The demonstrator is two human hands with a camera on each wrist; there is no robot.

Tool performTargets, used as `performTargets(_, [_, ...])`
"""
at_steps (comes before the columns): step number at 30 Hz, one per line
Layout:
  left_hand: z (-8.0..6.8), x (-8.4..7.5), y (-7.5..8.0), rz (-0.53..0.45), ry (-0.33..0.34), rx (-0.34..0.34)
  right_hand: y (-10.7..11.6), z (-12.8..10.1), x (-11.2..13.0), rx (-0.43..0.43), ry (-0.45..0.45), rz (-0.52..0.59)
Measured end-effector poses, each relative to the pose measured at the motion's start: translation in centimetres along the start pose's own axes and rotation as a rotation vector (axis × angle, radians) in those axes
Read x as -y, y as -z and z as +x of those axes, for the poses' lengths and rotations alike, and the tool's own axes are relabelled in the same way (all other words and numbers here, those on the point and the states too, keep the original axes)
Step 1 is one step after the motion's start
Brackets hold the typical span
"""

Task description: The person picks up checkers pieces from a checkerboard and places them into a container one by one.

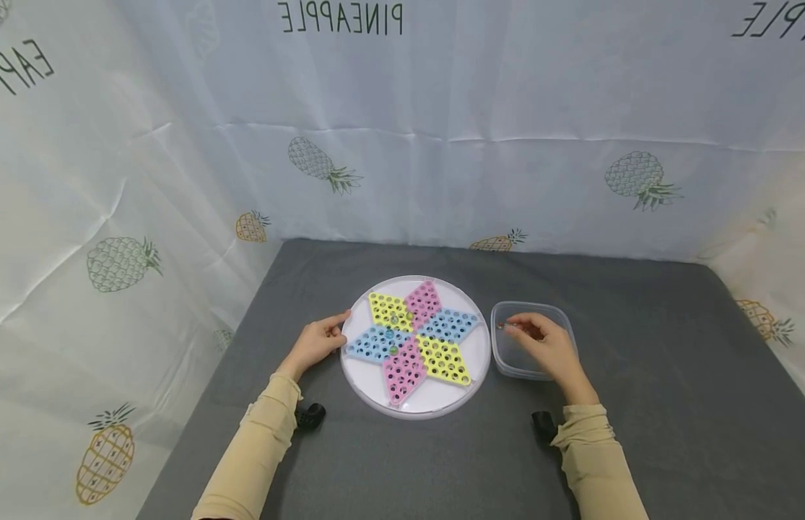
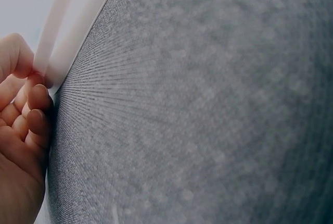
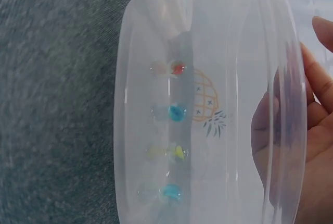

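Observation:
A round white Chinese checkers board lies on the table, its star of pink, yellow and blue sections holding a few glass marbles on the left half. At its left rim, my left hand grips the edge; the left wrist view shows thumb and fingers against the white rim. Over a clear plastic box is my right hand, fingers bent and thumb apart, with no marble visible between them. Inside the box, the right wrist view shows a red marble, two blue marbles and a yellow marble.
A dark grey cloth covers the table. The box stands close to the board's right edge. Behind and beside the table hangs a white curtain printed with pineapples. Black wrist devices sit below both hands.

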State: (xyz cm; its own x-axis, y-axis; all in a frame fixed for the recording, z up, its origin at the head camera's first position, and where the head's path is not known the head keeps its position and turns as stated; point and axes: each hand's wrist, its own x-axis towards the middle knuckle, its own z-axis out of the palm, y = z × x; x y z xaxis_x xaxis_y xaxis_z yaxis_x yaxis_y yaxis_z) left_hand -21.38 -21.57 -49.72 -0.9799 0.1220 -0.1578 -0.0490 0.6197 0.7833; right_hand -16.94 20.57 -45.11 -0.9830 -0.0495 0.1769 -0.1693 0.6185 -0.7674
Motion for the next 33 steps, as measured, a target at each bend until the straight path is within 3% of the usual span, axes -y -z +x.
performTargets(10, [0.1, 0.1, 0.0, 0.007, -0.018, -0.007, 0.0, -0.1, 0.7, -0.006, -0.020, 0.059])
performTargets(24, [-0.1, 0.4, -0.2, 0.011, -0.045, -0.019, -2.2, 0.2, 2.4, 0.042, 0.004, 0.108])
performTargets(33, [-0.1, 0.4, -0.2, 0.014, -0.037, -0.014, -4.1, 0.7, 4.1, 0.101, 0.091, 0.174])
